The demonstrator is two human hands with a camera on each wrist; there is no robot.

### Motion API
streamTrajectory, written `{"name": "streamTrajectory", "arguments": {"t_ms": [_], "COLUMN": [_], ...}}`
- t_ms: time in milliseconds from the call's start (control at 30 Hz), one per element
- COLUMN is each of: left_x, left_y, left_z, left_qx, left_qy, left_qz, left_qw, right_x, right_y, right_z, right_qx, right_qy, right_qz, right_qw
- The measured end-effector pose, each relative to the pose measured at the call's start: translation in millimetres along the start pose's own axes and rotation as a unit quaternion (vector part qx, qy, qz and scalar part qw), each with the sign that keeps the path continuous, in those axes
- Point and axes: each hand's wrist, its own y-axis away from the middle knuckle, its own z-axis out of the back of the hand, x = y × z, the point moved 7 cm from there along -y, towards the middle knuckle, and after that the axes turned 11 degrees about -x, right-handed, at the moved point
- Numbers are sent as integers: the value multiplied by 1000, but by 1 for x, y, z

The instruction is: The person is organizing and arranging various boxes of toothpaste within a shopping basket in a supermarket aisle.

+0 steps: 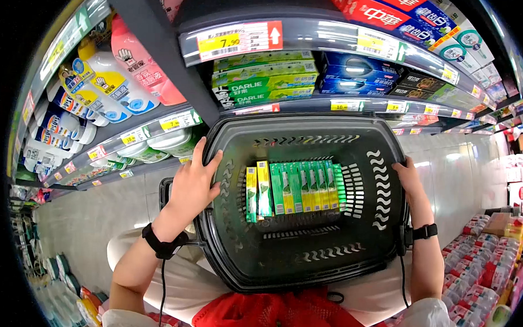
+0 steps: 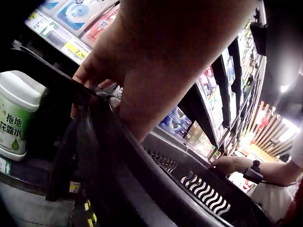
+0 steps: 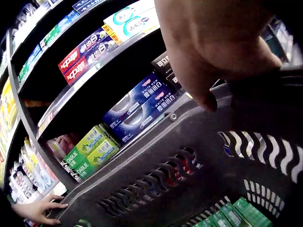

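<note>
A black plastic shopping basket [image 1: 321, 263] with slotted walls stands in front of the person, tilted so its inside faces the head camera. Several green and yellow toothpaste boxes [image 1: 301, 188] lie in a row on its bottom. The left hand [image 1: 193, 181] grips the basket's left rim, its fingers going over the edge in the left wrist view. On the opposite rim, the right hand [image 1: 409, 179] holds on with its thumb inside; its other fingers are hidden behind the wall. Just beyond the basket, matching green Darlie boxes [image 1: 264, 77] are stacked on the shelf.
Blue toothpaste boxes [image 1: 360, 72] sit right of the green stack. Yellow and pink bottles [image 1: 112, 77] fill the shelf at left. Price-tag strips [image 1: 237, 40] edge the shelves. Packed goods [image 1: 482, 269] stand on the right, and tiled floor [image 1: 446, 164] shows between.
</note>
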Motion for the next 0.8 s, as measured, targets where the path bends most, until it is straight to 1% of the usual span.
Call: {"name": "streamTrajectory", "arguments": {"t_ms": [67,100,133,200,267,333,367,400,433,467,533,567,600,633,700,733,767,800], "left_x": [4,5,9,9,14,15,16,17,17,18,25,26,27,28,31,32,33,35], "left_y": [3,5,7,10,14,17,20,22,25,26,33,35,37,39,43,45,45,42], "left_z": [1,3,4,6,7,9,8,9,10,12,11,14,14,14,14,13,15,19], "left_qx": [20,9,11,19,30,20,25,15,6,21,21,16,44,59,72,84,94,86], "left_qy": [8,5,6,1,-8,-10,-12,-8,-3,3,3,-8,-14,-31,-47,-58,-68,-68], "left_qz": [-3,-14,-10,-21,-12,-26,-26,-21,-16,2,10,11,41,51,60,46,33,35], "left_qw": [1000,1000,1000,1000,999,999,999,1000,1000,1000,1000,1000,998,996,994,994,993,993], "right_x": [16,20,16,9,13,23,28,32,36,38,47,46,45,47,57,63,63,63], "right_y": [21,29,29,25,32,41,46,51,51,53,56,54,50,49,57,58,53,54], "right_z": [0,-2,-5,-6,-8,-8,-9,-11,-13,-16,-22,-25,-31,-36,-40,-42,-45,-51], "right_qx": [6,12,16,9,21,33,55,77,81,82,94,93,100,107,104,102,65,61], "right_qy": [-20,-42,-39,-12,-12,-15,-33,-51,-38,-37,-16,-15,-11,-7,-3,-1,62,61], "right_qz": [-19,-35,-34,0,-4,-9,-19,-29,-22,-24,1,0,7,15,12,11,20,27], "right_qw": [1000,998,999,1000,1000,999,998,995,996,996,995,996,995,994,995,995,996,996]}}
